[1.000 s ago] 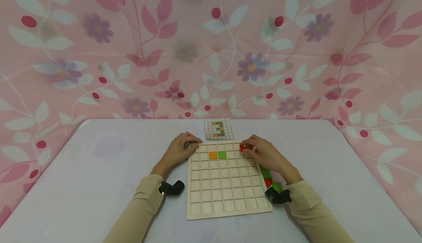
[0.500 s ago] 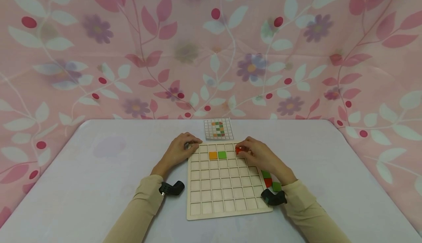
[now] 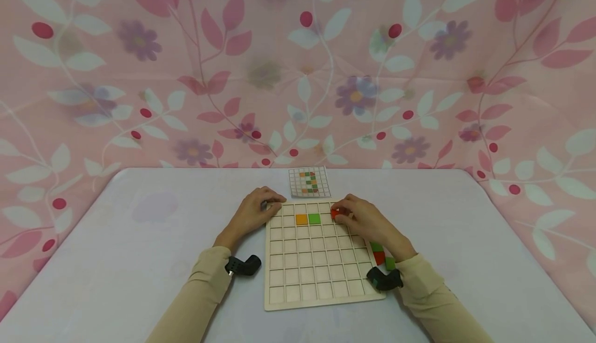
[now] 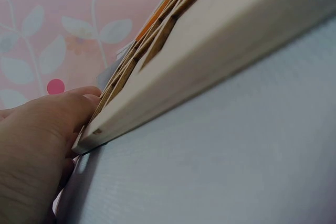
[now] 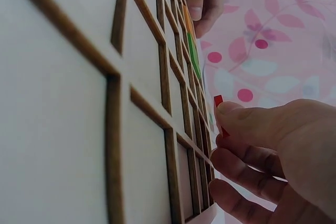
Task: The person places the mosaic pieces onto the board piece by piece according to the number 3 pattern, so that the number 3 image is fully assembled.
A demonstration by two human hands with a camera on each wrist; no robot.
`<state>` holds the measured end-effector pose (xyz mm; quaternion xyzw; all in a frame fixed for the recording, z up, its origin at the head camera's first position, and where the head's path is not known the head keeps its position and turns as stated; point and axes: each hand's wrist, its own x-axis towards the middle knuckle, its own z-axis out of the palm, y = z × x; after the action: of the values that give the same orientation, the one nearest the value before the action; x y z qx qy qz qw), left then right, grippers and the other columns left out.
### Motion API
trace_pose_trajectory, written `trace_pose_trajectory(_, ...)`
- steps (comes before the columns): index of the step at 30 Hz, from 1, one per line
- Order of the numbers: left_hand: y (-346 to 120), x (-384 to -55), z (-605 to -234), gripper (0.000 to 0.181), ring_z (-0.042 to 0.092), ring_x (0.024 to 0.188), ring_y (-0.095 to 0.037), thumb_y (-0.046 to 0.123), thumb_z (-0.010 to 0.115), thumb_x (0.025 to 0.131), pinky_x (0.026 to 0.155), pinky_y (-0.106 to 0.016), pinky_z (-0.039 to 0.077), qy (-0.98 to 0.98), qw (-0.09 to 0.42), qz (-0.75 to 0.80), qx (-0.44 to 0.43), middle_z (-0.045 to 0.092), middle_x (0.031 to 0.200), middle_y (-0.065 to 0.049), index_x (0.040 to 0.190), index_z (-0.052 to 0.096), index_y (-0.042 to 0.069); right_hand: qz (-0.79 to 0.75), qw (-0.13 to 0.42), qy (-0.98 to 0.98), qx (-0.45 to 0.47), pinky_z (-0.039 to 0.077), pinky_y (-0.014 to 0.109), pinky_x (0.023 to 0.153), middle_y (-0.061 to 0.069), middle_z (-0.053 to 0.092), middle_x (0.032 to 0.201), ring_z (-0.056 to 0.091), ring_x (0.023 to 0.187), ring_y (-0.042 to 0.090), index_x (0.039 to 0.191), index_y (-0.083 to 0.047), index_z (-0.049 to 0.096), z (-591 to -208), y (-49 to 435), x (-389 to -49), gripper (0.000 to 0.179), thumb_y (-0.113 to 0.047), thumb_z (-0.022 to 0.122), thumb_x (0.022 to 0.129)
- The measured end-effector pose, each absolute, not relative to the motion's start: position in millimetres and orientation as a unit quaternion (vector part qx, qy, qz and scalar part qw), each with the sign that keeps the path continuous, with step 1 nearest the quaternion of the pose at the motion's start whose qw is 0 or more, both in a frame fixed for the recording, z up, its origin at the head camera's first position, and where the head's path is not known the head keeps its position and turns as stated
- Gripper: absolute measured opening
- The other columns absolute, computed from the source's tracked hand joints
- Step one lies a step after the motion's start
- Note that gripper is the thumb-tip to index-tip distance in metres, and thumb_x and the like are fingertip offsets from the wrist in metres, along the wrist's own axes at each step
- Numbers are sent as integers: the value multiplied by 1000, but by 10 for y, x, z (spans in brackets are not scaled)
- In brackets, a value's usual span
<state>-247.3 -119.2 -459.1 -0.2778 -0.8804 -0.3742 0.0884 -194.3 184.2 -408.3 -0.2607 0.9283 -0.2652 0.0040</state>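
A pale wooden grid board [image 3: 326, 301] lies in front of me. Side by side in its second row from the far edge sit an orange square tile [image 3: 301, 220] and a green square tile [image 3: 314, 219]. My left hand [image 3: 253, 209] holds the board's far left corner, thumb over the rim. My right hand [image 3: 368, 220] pinches a red square tile [image 3: 333, 213] over the far right part of the board. In the right wrist view this red tile [image 5: 218, 99] stands out between thumb and fingers, just off the board's surface.
Behind the board lies a printed grid card [image 3: 309, 182] with a coloured square pattern. Loose tiles lie by the board's right edge, partly under my right forearm: a red one [image 3: 379, 257] and green ones [image 3: 390, 264]. A floral cloth [image 3: 298, 74] hangs behind the white table.
My right hand has moved left over the board with the red tile, mostly in the first half second. The left hand has stayed at the corner.
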Motion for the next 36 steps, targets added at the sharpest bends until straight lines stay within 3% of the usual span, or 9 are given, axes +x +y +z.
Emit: trace_pose_trajectory(36, -1187, -2474, -4586, 15, 55, 92, -14, 20, 66, 89, 81, -35, 44, -884, 86, -367, -276, 66, 100, 3, 103, 72, 20, -275, -4, 930, -243, 48, 25, 73, -4, 63, 93, 59, 84, 8, 105, -12, 66, -4121, 1793, -1917, 20, -22, 67, 88)
